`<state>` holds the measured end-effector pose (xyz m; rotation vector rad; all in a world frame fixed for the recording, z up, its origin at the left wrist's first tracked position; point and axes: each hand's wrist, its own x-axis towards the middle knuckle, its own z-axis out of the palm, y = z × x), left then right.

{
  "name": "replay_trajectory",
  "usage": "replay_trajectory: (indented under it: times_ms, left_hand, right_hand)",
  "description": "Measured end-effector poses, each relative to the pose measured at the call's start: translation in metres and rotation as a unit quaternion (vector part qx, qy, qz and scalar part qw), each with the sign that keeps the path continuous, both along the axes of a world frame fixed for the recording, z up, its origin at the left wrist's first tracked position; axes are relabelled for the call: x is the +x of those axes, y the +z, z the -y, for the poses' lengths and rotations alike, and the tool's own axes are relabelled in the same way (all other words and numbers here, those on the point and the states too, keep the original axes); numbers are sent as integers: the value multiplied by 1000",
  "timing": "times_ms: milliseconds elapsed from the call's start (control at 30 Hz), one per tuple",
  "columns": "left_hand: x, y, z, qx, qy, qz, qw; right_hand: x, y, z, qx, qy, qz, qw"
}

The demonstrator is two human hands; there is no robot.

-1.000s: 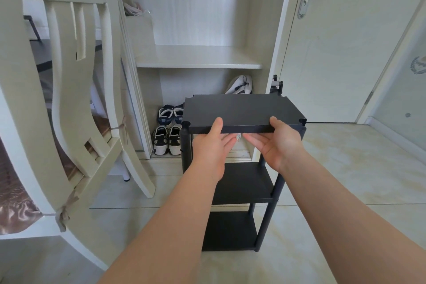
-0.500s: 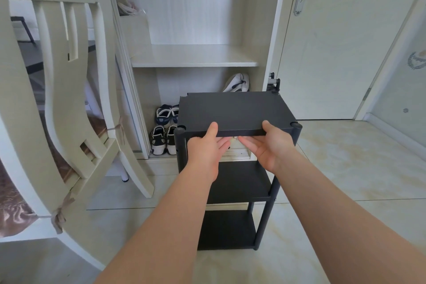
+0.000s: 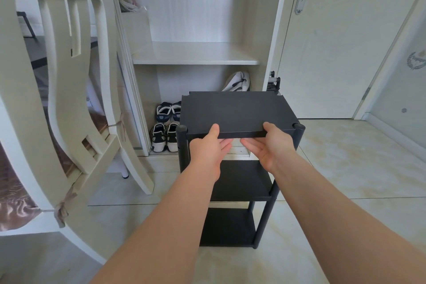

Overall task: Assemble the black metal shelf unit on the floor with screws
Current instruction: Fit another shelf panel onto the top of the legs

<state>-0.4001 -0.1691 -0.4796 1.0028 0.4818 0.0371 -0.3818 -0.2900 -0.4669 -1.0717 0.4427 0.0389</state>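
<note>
In the head view, the black shelf unit [image 3: 232, 182] is being seen standing upright on the tiled floor [image 3: 345, 168], just in front of an open cupboard [image 3: 196, 53] with shoes [image 3: 164, 136] at its bottom, and a pale chair [image 3: 69, 90] is being shown at the left. The top panel [image 3: 235, 110] is being gripped at its near edge by both hands. It is being pinched by the left hand [image 3: 207, 147] and the right hand [image 3: 269, 145] alike, thumb laid on top and fingers reaching underneath, the two hands close together near the middle. The step in hand is being judged as the seating of this panel on the posts. Its front corners are being shown against the left front post [image 3: 182, 143] and the right front post [image 3: 299, 134]; whether the rear corners are seated cannot be told. For a good fit the panel is best being kept level and pressed down evenly, each corner being checked before anything is tightened. A wider grip is probably being called for, since a central hold may let the panel rock. No screws are being shown.
</note>
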Motion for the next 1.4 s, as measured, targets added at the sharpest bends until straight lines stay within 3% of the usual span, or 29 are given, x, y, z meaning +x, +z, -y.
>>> replay_trajectory:
  times_ms: [200, 300, 467, 567, 667, 833, 1100, 1200, 1333, 1400]
  left_hand:
    - [-16, 7, 0, 9, -32, -2, 999]
    - [-18, 5, 0, 12, -34, 22, 999]
    - [-13, -1, 0, 49, -8, 38, 998]
    - [-14, 0, 1, 45, -21, 34, 998]
    - [-14, 0, 0, 57, -20, 29, 998]
    - [-10, -2, 0, 65, -29, 35, 997]
    - [2, -3, -4, 50, -21, 29, 998]
    - [7, -1, -5, 24, -4, 16, 1000]
    - [-4, 4, 2, 42, 1, 9, 999]
    - [-22, 10, 8, 88, -53, 4, 995]
  right_hand:
    - [-9, 5, 11, -14, 37, -10, 999]
    - [-12, 4, 31, -111, 53, -27, 992]
    - [-16, 1, 59, -282, -48, -72, 956]
    - [-8, -3, 65, -359, -106, -34, 926]
    - [-1, -4, 65, -409, -90, 40, 907]
    - [3, -6, 64, -401, -31, 91, 911]
    - [-17, -6, 70, -385, -36, 55, 921]
    - [-34, -1, 70, -329, 11, 1, 944]
    - [-55, 9, 75, -219, 177, -40, 959]
    - [-55, 10, 76, -204, 130, -30, 970]
